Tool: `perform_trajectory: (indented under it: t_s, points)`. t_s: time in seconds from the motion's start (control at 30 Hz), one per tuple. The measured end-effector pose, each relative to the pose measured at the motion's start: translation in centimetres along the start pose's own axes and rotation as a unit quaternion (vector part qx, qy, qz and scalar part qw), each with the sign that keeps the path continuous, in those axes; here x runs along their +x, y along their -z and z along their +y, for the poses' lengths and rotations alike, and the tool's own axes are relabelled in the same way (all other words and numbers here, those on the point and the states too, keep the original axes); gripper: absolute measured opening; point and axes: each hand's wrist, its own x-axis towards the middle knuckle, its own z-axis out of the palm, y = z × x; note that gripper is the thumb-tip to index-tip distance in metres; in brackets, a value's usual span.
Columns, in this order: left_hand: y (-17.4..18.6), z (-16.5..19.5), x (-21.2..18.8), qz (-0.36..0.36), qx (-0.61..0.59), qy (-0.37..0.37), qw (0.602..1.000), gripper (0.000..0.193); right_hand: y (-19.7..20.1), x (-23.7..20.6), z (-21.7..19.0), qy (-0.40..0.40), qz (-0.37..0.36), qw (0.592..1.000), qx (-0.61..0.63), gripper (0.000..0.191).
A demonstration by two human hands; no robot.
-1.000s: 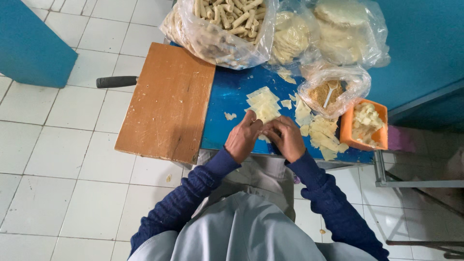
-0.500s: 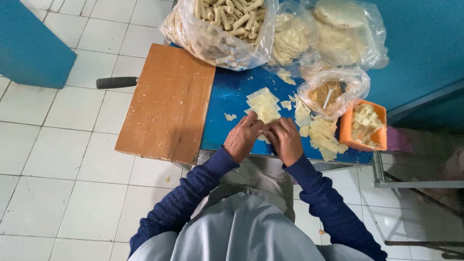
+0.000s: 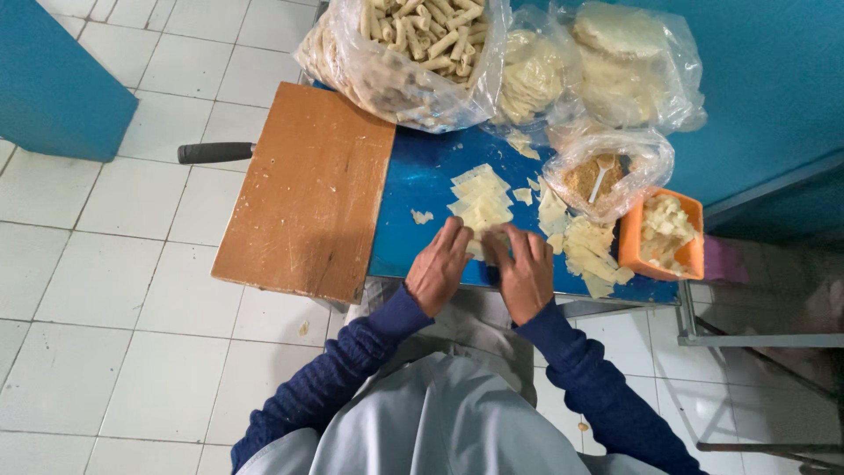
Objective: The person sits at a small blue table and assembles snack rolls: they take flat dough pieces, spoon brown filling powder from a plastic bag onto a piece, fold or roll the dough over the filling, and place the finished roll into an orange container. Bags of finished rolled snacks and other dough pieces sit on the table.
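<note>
**Both hands press on a piece of dough at the table edge**

The left hand [image 3: 438, 268] and the right hand [image 3: 526, 273] lie side by side, palms down, fingers bent over one pale dough piece [image 3: 489, 239]. Both grips are closed on it, the fingertips meeting above it, so most of the piece is hidden.

All places here are given from this dough piece. It lies on the blue table [image 3: 422, 180], at the near edge. Just behind it is a stack of flat dough sheets [image 3: 479, 195]. To its right are more loose sheets [image 3: 587, 251], then an orange tub [image 3: 633, 242] with pale filling. Behind and to the right is a clear bag with brown crumbs [image 3: 607, 171]. Far behind stands a big bag of rolled pieces [image 3: 413, 48]. To its left lies a wooden board [image 3: 308, 189].
</note>
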Motion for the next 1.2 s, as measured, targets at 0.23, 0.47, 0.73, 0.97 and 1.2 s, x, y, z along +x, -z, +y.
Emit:
perform_trajectory:
  t_s: [0.23,0.47,0.73,0.97,1.2]
  points:
    - [-0.4,-0.1,-1.3,-0.014,0.103,-0.092,0.990,0.046,-1.3,2.4,1.3,-0.012,-0.055,0.996,-0.070,0.065]
    - [-0.1,0.2,-1.4,-0.014,0.151,-0.116,0.982,0.054,-0.2,5.0,3.8,-0.009,-0.036,0.979,0.200,0.062]
    - [-0.2,0.3,-1.3,-0.015,0.149,-0.117,0.982,0.054,-1.6,7.4,4.8,-0.076,-0.137,0.943,0.295,0.053]
    - [0.0,0.4,-1.5,-0.018,0.115,-0.100,0.988,0.051,2.4,17.4,9.2,-0.126,0.000,0.729,0.673,0.059]
    - [-0.4,0.1,-1.5,-0.010,0.112,-0.102,0.988,0.050,7.0,11.6,12.7,-0.168,0.044,0.921,0.348,0.017]
